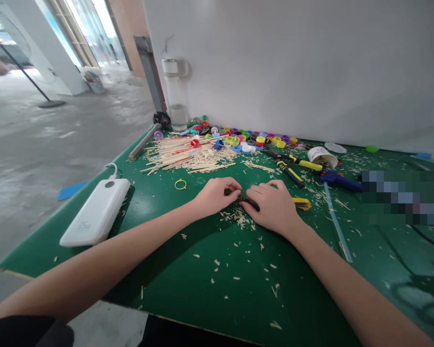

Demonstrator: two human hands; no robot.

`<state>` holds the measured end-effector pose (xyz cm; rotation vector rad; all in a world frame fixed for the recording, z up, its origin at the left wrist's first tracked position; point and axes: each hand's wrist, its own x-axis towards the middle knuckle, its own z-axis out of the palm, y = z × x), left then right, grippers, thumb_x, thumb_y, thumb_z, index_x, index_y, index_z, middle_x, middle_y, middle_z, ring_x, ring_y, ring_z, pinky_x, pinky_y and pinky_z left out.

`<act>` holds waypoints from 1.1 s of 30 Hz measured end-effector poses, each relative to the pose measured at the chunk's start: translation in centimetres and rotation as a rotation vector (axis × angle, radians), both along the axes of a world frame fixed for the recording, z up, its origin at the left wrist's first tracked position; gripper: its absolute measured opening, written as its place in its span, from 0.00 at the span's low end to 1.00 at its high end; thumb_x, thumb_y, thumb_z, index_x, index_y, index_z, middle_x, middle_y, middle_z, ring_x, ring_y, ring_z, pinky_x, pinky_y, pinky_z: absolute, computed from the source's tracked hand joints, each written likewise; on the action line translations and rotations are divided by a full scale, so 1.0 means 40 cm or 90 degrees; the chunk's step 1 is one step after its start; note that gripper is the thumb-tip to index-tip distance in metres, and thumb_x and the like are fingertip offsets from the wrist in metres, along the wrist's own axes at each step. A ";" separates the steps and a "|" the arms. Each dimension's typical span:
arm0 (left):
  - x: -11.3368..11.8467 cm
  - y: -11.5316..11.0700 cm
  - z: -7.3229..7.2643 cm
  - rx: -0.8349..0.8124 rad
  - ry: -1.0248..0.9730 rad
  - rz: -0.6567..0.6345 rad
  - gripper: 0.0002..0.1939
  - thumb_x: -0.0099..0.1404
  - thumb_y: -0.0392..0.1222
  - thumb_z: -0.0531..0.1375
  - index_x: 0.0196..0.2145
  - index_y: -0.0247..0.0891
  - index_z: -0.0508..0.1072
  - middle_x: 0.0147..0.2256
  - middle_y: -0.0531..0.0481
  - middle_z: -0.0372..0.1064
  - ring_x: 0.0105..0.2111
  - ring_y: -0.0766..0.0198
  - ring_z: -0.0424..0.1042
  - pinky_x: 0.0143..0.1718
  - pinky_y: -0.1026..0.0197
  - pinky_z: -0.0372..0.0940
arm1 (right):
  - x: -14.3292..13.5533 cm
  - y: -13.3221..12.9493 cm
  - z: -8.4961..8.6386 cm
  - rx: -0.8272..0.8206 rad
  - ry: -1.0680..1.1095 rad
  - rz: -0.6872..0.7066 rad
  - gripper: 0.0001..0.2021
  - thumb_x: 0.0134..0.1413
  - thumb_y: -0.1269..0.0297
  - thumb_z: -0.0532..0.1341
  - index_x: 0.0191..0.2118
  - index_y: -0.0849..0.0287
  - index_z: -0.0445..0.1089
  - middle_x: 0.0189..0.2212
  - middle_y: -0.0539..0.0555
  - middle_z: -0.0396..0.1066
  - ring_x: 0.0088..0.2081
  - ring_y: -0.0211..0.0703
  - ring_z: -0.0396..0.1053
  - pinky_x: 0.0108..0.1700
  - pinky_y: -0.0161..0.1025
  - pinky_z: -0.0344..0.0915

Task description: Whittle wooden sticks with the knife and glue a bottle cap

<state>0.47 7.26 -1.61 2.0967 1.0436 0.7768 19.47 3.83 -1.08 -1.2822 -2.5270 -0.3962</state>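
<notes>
My left hand [217,195] is closed, with thumb and fingers pinching a small black piece [226,192] whose kind I cannot make out. Close beside it, my right hand [273,205] has its fingers curled around a slim dark object [251,203], mostly covered by the hand. The yellow end of what looks like a utility knife [302,204] shows just past my right hand; whether it joins the dark object is hidden. Beneath both hands lies a small heap of wood shavings [238,218]. A thin yellow ring [180,184] rests left of my left hand.
Wooden sticks [181,153] and colourful bottle caps [246,147] spread along the back. Pliers [291,173], a blue glue gun [342,182], a glue stick [336,221] and a tipped cup [321,156] lie right. A white power bank [96,212] lies left; a bottle [176,101] stands behind.
</notes>
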 end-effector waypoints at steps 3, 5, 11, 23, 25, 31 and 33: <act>0.000 -0.001 0.002 -0.002 -0.001 -0.003 0.08 0.61 0.40 0.56 0.36 0.38 0.73 0.33 0.51 0.75 0.34 0.66 0.73 0.37 0.63 0.67 | 0.001 0.001 0.001 -0.015 0.010 0.002 0.12 0.59 0.59 0.51 0.28 0.56 0.63 0.24 0.49 0.69 0.29 0.40 0.62 0.43 0.44 0.49; -0.001 -0.002 0.003 -0.002 0.003 -0.002 0.08 0.61 0.40 0.56 0.36 0.38 0.72 0.33 0.51 0.75 0.34 0.66 0.73 0.37 0.63 0.67 | 0.002 0.000 -0.001 -0.020 0.019 0.007 0.12 0.58 0.59 0.52 0.27 0.56 0.63 0.23 0.49 0.68 0.28 0.40 0.61 0.41 0.43 0.49; -0.004 -0.006 0.005 -0.001 0.008 -0.008 0.09 0.61 0.42 0.56 0.36 0.38 0.72 0.34 0.50 0.75 0.34 0.65 0.73 0.36 0.62 0.67 | 0.006 -0.012 -0.011 0.039 0.035 -0.009 0.13 0.59 0.58 0.52 0.26 0.57 0.63 0.23 0.50 0.68 0.29 0.40 0.61 0.45 0.45 0.49; -0.001 -0.006 0.004 -0.007 -0.006 -0.034 0.09 0.61 0.39 0.55 0.38 0.38 0.72 0.36 0.50 0.75 0.36 0.64 0.74 0.39 0.62 0.68 | 0.005 -0.006 -0.007 0.022 0.016 -0.013 0.12 0.59 0.58 0.52 0.28 0.57 0.65 0.25 0.51 0.70 0.30 0.41 0.62 0.44 0.45 0.48; 0.000 -0.009 0.006 0.002 -0.005 -0.046 0.09 0.61 0.39 0.54 0.38 0.38 0.72 0.36 0.50 0.75 0.37 0.65 0.74 0.39 0.63 0.67 | 0.006 -0.001 -0.003 -0.012 0.014 0.004 0.11 0.59 0.59 0.52 0.29 0.56 0.66 0.25 0.50 0.70 0.30 0.41 0.63 0.44 0.45 0.48; -0.003 -0.012 0.004 0.008 -0.006 -0.045 0.09 0.61 0.38 0.54 0.38 0.39 0.72 0.36 0.51 0.76 0.37 0.65 0.74 0.37 0.63 0.67 | 0.005 -0.007 -0.002 0.000 0.027 -0.004 0.12 0.59 0.59 0.52 0.29 0.57 0.66 0.24 0.50 0.70 0.30 0.41 0.63 0.46 0.45 0.49; -0.004 -0.011 0.004 0.004 -0.012 -0.038 0.09 0.61 0.38 0.54 0.38 0.39 0.72 0.36 0.51 0.76 0.37 0.64 0.75 0.38 0.63 0.68 | 0.006 -0.012 -0.005 0.028 0.025 -0.014 0.13 0.59 0.59 0.52 0.28 0.57 0.66 0.24 0.50 0.70 0.30 0.41 0.63 0.46 0.46 0.49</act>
